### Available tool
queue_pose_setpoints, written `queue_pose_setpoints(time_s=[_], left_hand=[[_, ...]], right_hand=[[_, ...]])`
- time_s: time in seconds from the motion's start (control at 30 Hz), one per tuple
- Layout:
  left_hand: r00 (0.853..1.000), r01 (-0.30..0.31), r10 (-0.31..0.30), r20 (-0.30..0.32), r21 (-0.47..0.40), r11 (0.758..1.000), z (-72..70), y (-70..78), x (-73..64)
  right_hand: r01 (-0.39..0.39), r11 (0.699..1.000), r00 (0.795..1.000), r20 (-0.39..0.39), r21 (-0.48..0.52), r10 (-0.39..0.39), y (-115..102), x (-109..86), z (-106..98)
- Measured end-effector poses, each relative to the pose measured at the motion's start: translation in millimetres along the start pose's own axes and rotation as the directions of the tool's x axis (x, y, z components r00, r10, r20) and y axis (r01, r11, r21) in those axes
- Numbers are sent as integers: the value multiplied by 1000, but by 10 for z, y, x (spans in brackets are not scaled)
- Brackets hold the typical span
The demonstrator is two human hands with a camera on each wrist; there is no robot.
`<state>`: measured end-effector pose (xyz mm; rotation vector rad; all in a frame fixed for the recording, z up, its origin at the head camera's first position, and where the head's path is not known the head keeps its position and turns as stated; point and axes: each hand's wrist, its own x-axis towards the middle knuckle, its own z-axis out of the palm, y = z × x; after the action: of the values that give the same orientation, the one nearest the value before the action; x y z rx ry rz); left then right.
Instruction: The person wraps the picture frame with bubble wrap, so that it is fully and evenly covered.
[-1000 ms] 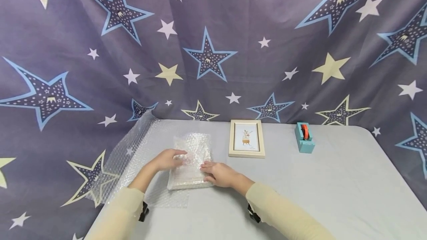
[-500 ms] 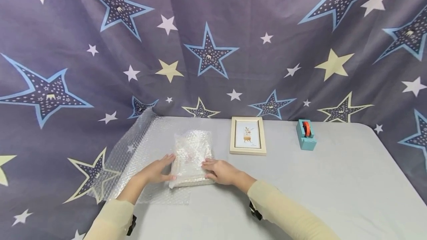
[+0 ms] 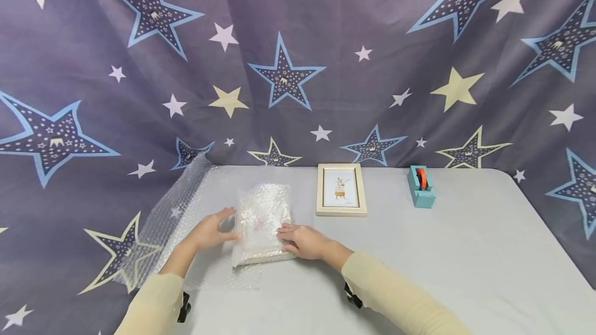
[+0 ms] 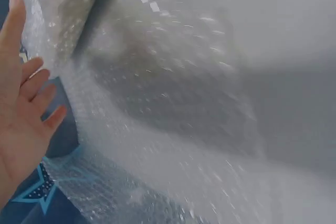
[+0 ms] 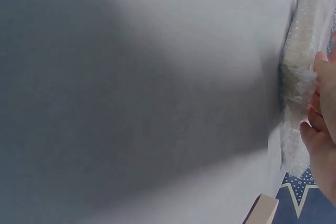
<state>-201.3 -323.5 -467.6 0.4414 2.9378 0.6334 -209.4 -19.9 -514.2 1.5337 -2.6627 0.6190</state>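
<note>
One flat rectangular packet point(image 3: 263, 221) in clear bubble wrap lies on a grey table point(image 3: 419, 257), between a left hand point(image 3: 208, 230), thumb and fingers apart, and a right hand point(image 3: 304, 241), fingers loosely together, touching its edge.

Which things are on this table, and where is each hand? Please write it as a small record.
Bubble-wrapped package: flat on table
Left hand: at package's left edge; contact unclear
Right hand: touching package's right side
Loose bubble wrap: left of package, extending past table edge
Framed picture: face up, right of package
Teal tape dispenser: right of framed picture
</note>
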Motion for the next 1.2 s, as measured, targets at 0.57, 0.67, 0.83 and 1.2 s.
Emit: queue_pose_setpoints(time_s=[0.57,0.67,0.83,1.2], left_hand=[[990,-37,10,139,192,981,24,65,676],[983,-34,-12,184,245,969,29,99,746],[972,-14,-51,231,272,962,3,144,719],[992,2,-27,125,190,982,44,193,541]], right_hand=[[-23,1000,1000,5,21,23,25,-5,-22],[-15,1000,1000,9,20,15,40,-16,-22],[-8,999,1000,24,32,7,1,-23,-10],[-23,998,1000,8,61,23,5,-15,-12]])
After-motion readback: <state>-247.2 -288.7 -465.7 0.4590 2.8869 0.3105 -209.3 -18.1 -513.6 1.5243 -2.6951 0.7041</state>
